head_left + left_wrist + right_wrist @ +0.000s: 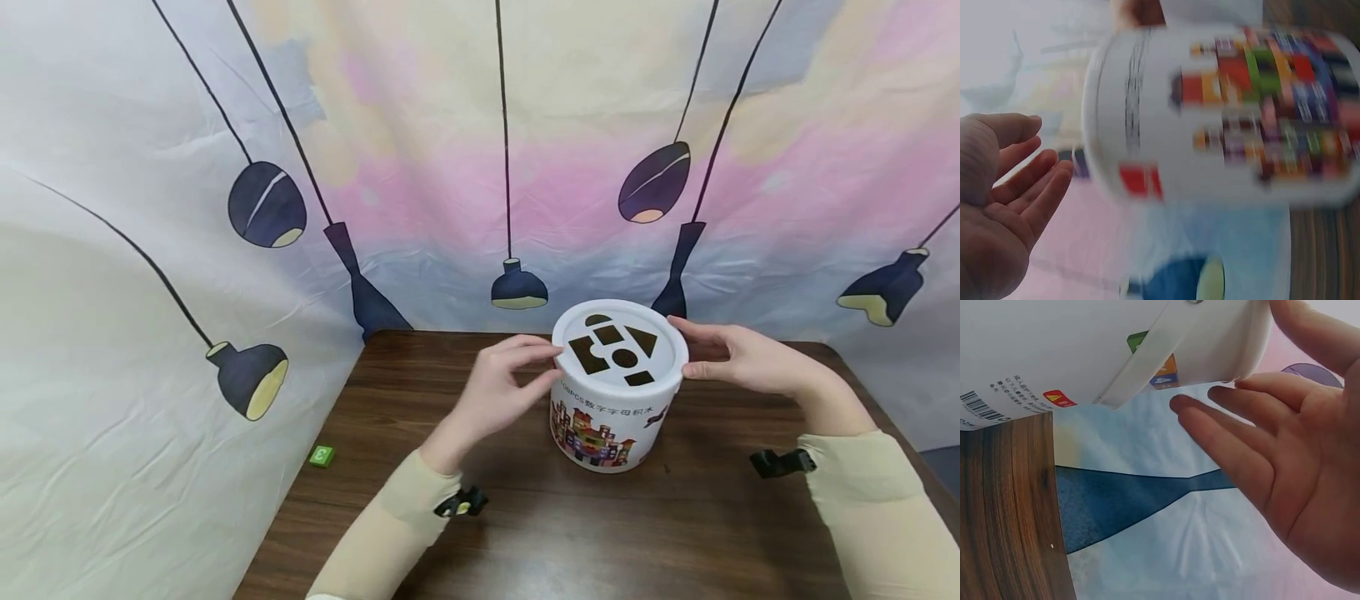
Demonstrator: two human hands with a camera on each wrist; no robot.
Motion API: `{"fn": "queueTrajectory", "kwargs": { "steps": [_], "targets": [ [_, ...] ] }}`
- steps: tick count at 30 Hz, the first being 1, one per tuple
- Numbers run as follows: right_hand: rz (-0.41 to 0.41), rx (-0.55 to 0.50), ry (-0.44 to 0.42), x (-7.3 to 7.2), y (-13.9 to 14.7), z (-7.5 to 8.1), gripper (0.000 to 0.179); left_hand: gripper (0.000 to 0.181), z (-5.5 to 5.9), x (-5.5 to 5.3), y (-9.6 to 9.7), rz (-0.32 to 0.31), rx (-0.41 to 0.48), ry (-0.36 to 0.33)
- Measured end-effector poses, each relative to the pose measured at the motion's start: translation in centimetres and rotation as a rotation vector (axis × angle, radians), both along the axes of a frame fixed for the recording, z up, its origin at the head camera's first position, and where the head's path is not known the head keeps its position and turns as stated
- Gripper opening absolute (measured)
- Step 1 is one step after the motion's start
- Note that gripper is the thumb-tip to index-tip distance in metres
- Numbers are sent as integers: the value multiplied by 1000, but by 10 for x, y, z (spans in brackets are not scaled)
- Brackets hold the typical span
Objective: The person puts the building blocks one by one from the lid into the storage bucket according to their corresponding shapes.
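Note:
A white toy-block bucket (609,417) stands upright on the table, printed with colourful building blocks and lettering. Its round white lid (582,379) has several cut-out shapes, dark inside. My left hand (504,385) is at the lid's left side, thumb and fingers spread; in the left wrist view a gap shows between those fingers (1044,190) and the blurred bucket (1172,119). On the other side, my right hand (742,360) has its thumb and index finger at the lid's rim. Loosely extended, the other fingers (1229,437) of that hand reach under the rim beside the bucket's white carry handle (1147,359).
A small green block (321,456) with a white character lies near the left edge of the brown wooden table (570,533). Behind the table hangs a pastel cloth (435,167) printed with dark lamps. Each sleeve has a black wrist device (782,462) strapped on.

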State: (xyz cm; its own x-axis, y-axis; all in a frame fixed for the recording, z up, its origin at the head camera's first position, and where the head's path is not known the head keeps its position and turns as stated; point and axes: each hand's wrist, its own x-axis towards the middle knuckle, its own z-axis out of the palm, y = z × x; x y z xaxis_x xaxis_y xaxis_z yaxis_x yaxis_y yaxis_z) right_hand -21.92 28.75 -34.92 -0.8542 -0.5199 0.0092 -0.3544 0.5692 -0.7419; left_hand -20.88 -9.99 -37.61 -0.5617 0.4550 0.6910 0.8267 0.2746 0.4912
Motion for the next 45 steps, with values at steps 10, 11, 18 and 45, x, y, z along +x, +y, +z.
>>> {"fn": "queueTrajectory", "kwargs": {
  "steps": [10,11,18,45],
  "targets": [
    [-58,73,70,-1,-6,0,81,31,-29,-7,-140,259,-268,-171],
    [-66,80,73,-1,-6,0,82,33,-33,-8,-155,278,-304,-199],
    [-89,110,88,-2,-8,2,81,35,-59,-9,-238,375,-466,-336],
    [-93,125,83,2,-9,1,80,45,-97,23,-311,533,-600,-511]
  ]
}}
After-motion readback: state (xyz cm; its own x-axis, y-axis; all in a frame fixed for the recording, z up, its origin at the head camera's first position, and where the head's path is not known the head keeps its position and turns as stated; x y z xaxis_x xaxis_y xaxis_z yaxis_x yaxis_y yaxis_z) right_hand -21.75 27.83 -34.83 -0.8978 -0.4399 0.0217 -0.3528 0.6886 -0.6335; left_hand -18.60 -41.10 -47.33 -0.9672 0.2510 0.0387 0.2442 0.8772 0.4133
